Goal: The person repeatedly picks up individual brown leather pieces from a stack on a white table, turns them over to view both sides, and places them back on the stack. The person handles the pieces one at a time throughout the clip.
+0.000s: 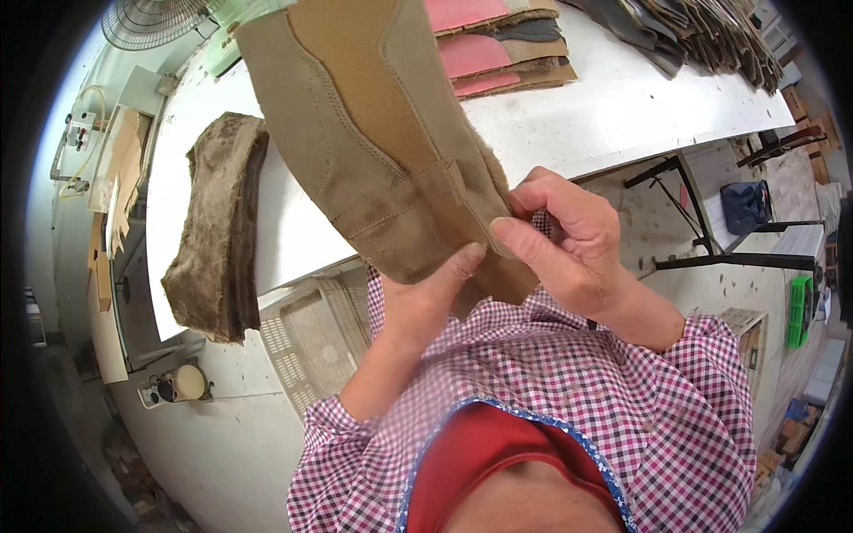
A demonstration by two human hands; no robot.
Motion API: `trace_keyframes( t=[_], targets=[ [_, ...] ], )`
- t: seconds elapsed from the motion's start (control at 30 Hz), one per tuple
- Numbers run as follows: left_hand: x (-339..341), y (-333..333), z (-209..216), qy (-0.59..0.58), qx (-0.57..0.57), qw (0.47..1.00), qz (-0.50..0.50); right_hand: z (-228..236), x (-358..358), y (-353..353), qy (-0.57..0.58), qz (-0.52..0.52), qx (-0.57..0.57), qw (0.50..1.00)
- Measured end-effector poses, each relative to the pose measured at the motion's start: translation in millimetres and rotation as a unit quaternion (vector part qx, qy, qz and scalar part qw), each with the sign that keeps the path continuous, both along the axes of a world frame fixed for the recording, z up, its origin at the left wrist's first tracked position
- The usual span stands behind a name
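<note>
Head view: by the broad white table (631,133), I hold up a long tan-and-brown stitched fabric panel (355,115), left fingers (464,264) gripping its lower end, right fingers (526,242) pinching its edge. Probably I'm handling that edge; the next move calls for steady pinching.
</note>
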State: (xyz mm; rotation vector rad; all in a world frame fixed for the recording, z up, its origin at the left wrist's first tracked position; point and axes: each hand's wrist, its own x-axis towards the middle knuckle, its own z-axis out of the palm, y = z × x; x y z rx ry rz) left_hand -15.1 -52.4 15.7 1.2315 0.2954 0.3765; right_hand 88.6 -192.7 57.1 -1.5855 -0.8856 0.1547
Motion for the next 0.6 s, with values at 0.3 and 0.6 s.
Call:
trace_keyframes(
  t=[0.3,0.6],
  targets=[
    [-2,-7,10,0.045,0.04,0.998,-0.001,4,6,9,-0.164,-0.057,0.026,0.984],
    [0,-18,12,0.057,0.065,0.996,-0.019,3,14,11,-0.176,-0.088,0.048,0.979]
  ],
)
